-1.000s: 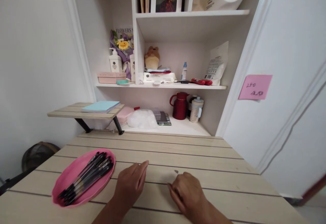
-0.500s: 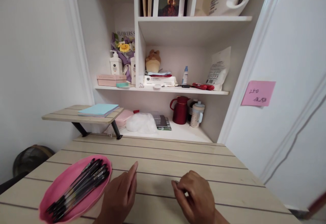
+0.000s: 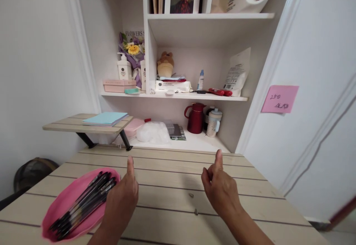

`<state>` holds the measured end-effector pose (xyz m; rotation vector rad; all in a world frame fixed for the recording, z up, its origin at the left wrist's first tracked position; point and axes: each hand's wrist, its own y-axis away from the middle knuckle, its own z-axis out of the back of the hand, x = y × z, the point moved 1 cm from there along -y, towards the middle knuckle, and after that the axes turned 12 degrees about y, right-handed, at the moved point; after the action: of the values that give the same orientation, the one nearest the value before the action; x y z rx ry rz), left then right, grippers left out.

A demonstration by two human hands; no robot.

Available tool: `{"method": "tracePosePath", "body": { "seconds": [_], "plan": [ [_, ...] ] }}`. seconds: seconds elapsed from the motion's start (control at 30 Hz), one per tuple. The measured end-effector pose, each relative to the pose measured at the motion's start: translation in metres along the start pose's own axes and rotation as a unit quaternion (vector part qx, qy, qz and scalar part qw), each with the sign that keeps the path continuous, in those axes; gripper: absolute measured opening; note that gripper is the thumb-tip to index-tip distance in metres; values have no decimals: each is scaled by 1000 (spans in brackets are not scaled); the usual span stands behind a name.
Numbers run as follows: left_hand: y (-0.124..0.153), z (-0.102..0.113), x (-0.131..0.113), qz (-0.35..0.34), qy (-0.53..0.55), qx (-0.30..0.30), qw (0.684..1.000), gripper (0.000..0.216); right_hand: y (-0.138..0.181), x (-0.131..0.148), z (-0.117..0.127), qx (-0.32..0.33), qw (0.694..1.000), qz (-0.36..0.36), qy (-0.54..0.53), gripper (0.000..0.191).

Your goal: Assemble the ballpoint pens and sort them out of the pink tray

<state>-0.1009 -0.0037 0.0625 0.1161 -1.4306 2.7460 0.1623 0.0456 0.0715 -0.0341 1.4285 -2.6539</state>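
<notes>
My left hand [image 3: 124,195] is held over the desk beside the pink oval tray [image 3: 51,212], overlapping its right edge in view. One of its digits points straight up and away, the others are folded under, and nothing shows in it. My right hand [image 3: 222,189] hovers farther right with its index finger stretched forward and the other fingers bent; I see nothing in it. Two tiny items lie on the wood to its left: a small loop-like bit [image 3: 191,195] and a small dark bit [image 3: 196,212], both too small to name. Several black pens [image 3: 85,204] fill the tray.
A low wooden riser [image 3: 63,123] carrying blue paper [image 3: 105,118] stands at the back left. Behind the desk [image 3: 164,226], white shelves [image 3: 194,95] hold a red jug [image 3: 196,118], a lidded cup [image 3: 214,123] and a plastic bag [image 3: 154,133]. A pink note [image 3: 280,99] is on the right wall.
My hands have moved apart and forward, the left one leftward, the right one rightward. The right index finger has straightened, and the two tiny items now show on the desk.
</notes>
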Motion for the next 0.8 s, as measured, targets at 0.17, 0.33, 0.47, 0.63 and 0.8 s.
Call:
{"method": "tracePosePath", "body": {
  "seconds": [0.17, 0.33, 0.47, 0.63, 0.8],
  "plan": [
    [-9, 18, -11, 7, -22, -35, 999, 64, -5, -5, 14, -57, 998, -32, -13, 75],
    [-15, 27, -18, 6, 0, -14, 1000, 64, -7, -5, 23, -111, 994, -20, -2, 73],
    [-16, 24, -19, 11, 22, 13, 1000, 65, -4, -4, 14, -125, 992, 1, 5, 72],
    [-17, 19, -17, 8, 19, 24, 999, 67, -2, -7, 5, -114, 993, -1, 19, 75],
    [-17, 17, -14, 7, 2, 28, 1000, 67, -3, -10, 2, -109, 994, 3, 17, 75]
  ]
}}
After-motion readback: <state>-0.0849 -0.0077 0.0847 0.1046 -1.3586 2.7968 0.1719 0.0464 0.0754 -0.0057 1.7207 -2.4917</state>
